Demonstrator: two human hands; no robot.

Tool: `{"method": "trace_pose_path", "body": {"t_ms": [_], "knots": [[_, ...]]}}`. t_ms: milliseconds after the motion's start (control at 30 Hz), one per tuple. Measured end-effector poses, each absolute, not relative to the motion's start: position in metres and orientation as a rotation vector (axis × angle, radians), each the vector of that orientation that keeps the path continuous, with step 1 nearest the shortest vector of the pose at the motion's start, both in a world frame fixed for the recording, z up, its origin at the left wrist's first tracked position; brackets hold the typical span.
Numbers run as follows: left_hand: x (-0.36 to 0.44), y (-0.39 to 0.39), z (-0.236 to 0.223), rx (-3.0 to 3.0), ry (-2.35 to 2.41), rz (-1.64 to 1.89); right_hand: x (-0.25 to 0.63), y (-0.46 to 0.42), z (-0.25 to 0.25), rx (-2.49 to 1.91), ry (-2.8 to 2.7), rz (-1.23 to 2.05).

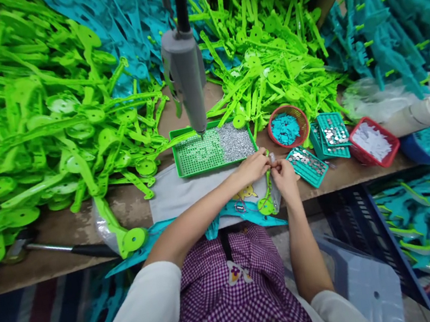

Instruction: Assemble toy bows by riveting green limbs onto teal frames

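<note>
Above the bench edge my two hands meet at a slim lime-green plastic part (266, 206) with a round disc at its lower end. My left hand (255, 165) is closed around the upper end of that part. My right hand (284, 175) is pinched just beside it; what its fingertips hold is mostly hidden. A small clear piece (272, 157) shows between the hands. Below them a teal plastic part (224, 215) lies across my lap and the bench edge. A grey cloth (166, 194) with a yellow cartoon print lies under my left forearm.
A green tray (198, 158) of screws sits under a hanging electric screwdriver (186, 78). To the right are a red basket (288, 125) of teal pieces, teal trays (309, 166) of metal discs and a red bin (374, 141). A hammer (69, 250) lies left. Green parts (24, 105) pile behind.
</note>
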State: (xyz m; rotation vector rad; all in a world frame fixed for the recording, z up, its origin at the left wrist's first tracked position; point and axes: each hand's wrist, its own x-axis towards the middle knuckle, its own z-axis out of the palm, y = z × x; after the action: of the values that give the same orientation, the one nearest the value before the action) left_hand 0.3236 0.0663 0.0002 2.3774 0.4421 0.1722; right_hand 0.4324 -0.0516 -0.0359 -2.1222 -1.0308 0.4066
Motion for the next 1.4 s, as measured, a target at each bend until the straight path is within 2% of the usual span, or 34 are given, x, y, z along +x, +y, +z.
{"method": "trace_pose_path", "body": {"t_ms": [100, 367, 700, 1067, 1400], "knots": [[0.324, 0.066, 0.001, 2.404, 0.465, 0.16, 0.43, -0.054, -0.031, -2.147, -1.023, 0.393], [0.327, 0.062, -0.001, 2.395, 0.522, 0.2, 0.446, -0.062, -0.009, -2.019, -1.15, 0.623], [0.321, 0.064, 0.001, 2.356, 0.446, 0.221, 0.426, -0.081, 0.001, -2.097, -1.457, 0.383], [0.318, 0.054, 0.002, 2.31, 0.506, 0.19, 0.459, -0.066, -0.002, -1.941, -1.625, 0.616], [0.316, 0.044, 0.001, 2.283, 0.562, 0.277, 0.442, -0.091, -0.015, -1.972, -1.056, 0.591]]}}
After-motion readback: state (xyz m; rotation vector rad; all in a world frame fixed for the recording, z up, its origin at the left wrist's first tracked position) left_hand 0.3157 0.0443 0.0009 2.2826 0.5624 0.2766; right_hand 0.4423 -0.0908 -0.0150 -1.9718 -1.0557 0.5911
